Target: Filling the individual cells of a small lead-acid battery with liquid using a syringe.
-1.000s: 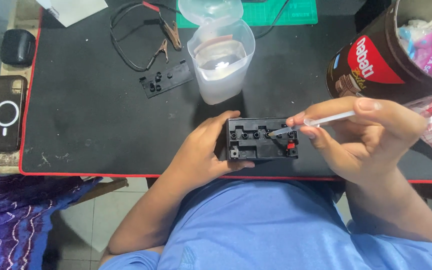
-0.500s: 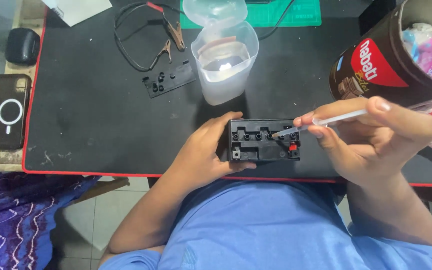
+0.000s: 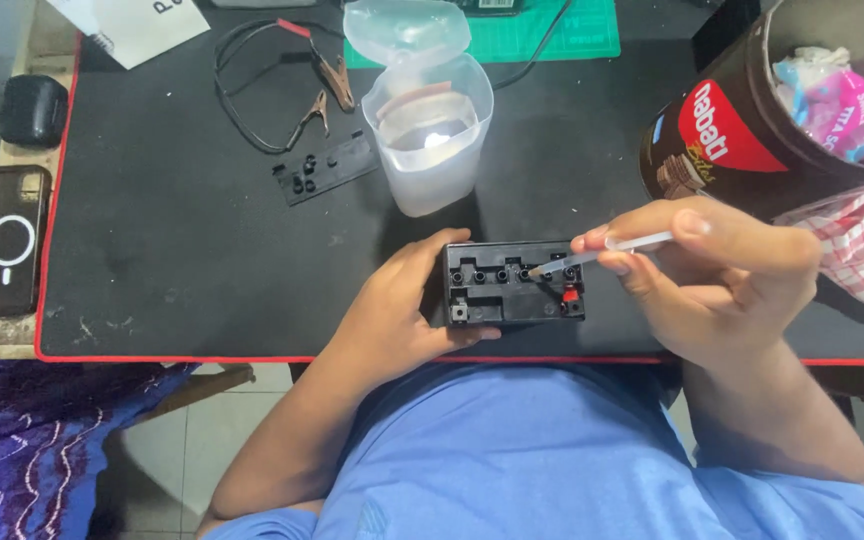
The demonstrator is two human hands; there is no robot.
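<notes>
The battery (image 3: 512, 285) sat low at centre frame on the mat (image 3: 182, 250), the left hand (image 3: 397, 315) at its left, the right hand (image 3: 722, 280) at its right. The jug (image 3: 427, 135) stood above it, clips (image 3: 327, 85) upper left, phone (image 3: 2, 240) far left, tin (image 3: 742, 130) upper right.

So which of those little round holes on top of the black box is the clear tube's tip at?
The clear tube tip sits at the second hole from the right in the black box row, beside the red-marked corner; the other holes stand untouched.
</notes>
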